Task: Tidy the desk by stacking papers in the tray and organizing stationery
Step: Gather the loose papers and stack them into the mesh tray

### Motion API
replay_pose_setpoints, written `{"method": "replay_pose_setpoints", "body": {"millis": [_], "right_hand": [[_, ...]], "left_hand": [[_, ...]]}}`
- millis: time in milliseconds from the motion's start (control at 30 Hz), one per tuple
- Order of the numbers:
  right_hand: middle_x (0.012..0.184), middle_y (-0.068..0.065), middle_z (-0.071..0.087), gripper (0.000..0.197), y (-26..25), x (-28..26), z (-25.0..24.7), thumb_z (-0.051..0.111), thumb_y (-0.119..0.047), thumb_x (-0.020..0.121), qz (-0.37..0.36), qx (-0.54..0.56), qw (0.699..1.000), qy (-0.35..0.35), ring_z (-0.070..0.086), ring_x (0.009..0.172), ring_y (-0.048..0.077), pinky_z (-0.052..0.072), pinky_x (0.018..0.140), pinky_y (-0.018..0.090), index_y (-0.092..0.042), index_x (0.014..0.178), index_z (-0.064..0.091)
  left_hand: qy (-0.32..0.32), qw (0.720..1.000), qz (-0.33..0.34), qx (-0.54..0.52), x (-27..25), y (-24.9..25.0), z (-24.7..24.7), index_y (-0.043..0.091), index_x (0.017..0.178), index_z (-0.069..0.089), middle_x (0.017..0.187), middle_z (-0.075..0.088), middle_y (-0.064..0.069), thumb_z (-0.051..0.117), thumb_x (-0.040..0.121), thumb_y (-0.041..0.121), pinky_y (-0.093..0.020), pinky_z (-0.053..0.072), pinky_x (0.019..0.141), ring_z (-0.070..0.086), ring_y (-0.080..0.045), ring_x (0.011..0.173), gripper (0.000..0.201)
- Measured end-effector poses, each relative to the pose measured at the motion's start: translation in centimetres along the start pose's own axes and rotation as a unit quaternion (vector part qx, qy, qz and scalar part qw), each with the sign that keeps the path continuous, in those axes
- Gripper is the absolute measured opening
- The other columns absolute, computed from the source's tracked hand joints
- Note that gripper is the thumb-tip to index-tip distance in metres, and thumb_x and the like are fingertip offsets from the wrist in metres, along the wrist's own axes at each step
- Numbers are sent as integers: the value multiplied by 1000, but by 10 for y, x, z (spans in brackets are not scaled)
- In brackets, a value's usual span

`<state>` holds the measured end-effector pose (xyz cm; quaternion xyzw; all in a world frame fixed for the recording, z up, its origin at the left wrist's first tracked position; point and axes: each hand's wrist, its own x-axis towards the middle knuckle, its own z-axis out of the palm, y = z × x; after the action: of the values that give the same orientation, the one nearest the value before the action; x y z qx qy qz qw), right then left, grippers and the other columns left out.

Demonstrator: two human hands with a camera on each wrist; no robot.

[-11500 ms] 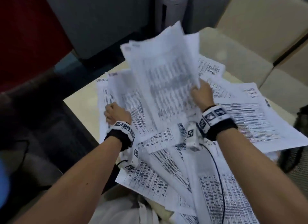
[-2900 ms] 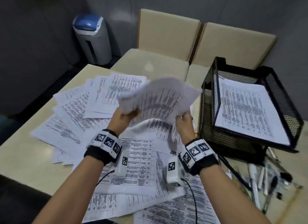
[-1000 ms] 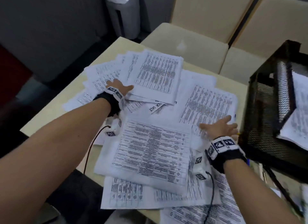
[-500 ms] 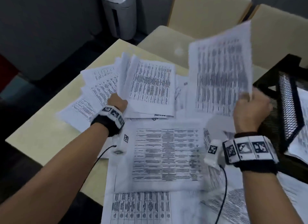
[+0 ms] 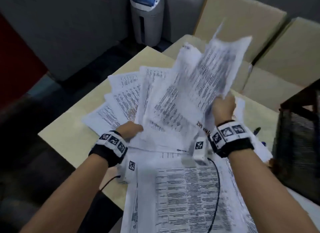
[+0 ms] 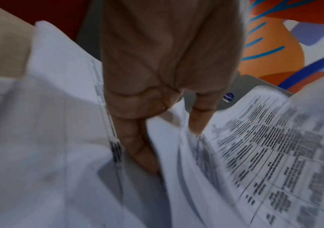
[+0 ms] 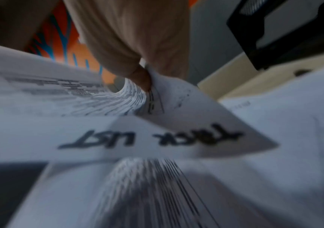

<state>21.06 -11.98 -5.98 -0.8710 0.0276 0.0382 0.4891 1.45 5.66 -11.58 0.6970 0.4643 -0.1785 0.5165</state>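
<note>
Printed paper sheets (image 5: 187,194) lie scattered over the beige desk (image 5: 69,137). My right hand (image 5: 223,108) grips a raised bundle of sheets (image 5: 204,82) above the desk's middle; in the right wrist view the thumb (image 7: 141,78) pinches their lower edge. My left hand (image 5: 130,131) holds the bundle's lower left corner, its fingers (image 6: 135,148) tucked between the sheets (image 6: 254,154). The black mesh tray (image 5: 297,146) stands at the right edge, partly cut off. A dark pen (image 5: 257,130) lies on the desk beside the tray.
A grey bin with a blue lid (image 5: 147,16) stands on the floor beyond the desk. Beige chairs (image 5: 242,21) sit at the far side. Cables run from both wrist devices across the near sheets.
My right hand has carried its raised sheets leftward towards the desk's middle. My left hand has lifted sheets from the left pile and now meets the same bundle.
</note>
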Motion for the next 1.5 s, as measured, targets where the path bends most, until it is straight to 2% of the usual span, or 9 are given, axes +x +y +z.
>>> {"method": "replay_pose_setpoints", "body": {"millis": [133,267,433,500,767,1033,1233,1400,1500], "right_hand": [[126,18,57,34,13,1,18,38,0,92,67,-6,998,-5,54,118,33,33,76,23,2,123,52],[96,14,58,33,-6,5,24,35,3,90,26,-10,999,-35,54,93,26,37,76,24,-4,116,55],[88,12,55,27,16,2,31,38,3,88,17,-174,971,-163,52,92,29,38,77,30,-1,109,55],[117,21,54,35,35,-2,34,48,-7,88,53,-252,948,-185,49,114,38,41,91,38,3,121,49],[145,21,20,59,25,-34,80,56,-12,85,47,-337,912,-231,23,133,39,30,109,47,-1,136,28],[126,18,43,61,30,-59,92,55,-6,86,-42,-212,934,-284,45,122,36,43,91,38,3,138,24],[98,8,56,32,11,-57,62,48,-4,91,-63,-51,956,-284,54,90,20,48,75,29,-2,123,52],[89,-5,67,18,-24,-53,5,49,-1,90,-108,74,965,-226,61,80,9,50,77,24,-14,93,60],[45,-24,54,34,-49,-57,-32,52,3,87,-146,151,962,-177,47,46,-10,39,53,10,-21,64,47]], "left_hand": [[62,982,19,-180,4,-1,-16,15,111,43,57,42,-1,43,98,29,-21,27,47,37,-14,43,20],[52,983,81,-155,4,15,-18,15,143,26,141,40,-29,35,98,42,-51,39,102,46,-44,125,53],[184,980,-7,-76,14,18,-16,10,146,20,153,15,-21,45,90,52,-47,24,113,20,-39,141,75],[232,968,-70,-59,11,14,-17,1,145,15,153,6,-20,49,89,47,-46,18,114,8,-36,142,80],[166,974,-43,-150,23,11,-24,-7,142,25,146,36,-21,50,89,47,-42,39,107,43,-37,130,80],[31,991,-47,118,9,9,-44,3,130,50,113,61,-14,58,88,40,-33,45,92,59,-26,103,57],[108,979,65,-162,6,11,-35,4,140,37,140,47,-15,69,78,43,-39,43,102,50,-31,124,80],[182,936,183,-241,-21,38,-49,9,75,54,66,53,-4,64,82,5,-12,43,51,56,-9,55,13],[158,911,287,-249,-56,66,-59,10,84,59,70,60,2,64,82,0,-14,50,52,58,0,49,12]]}}
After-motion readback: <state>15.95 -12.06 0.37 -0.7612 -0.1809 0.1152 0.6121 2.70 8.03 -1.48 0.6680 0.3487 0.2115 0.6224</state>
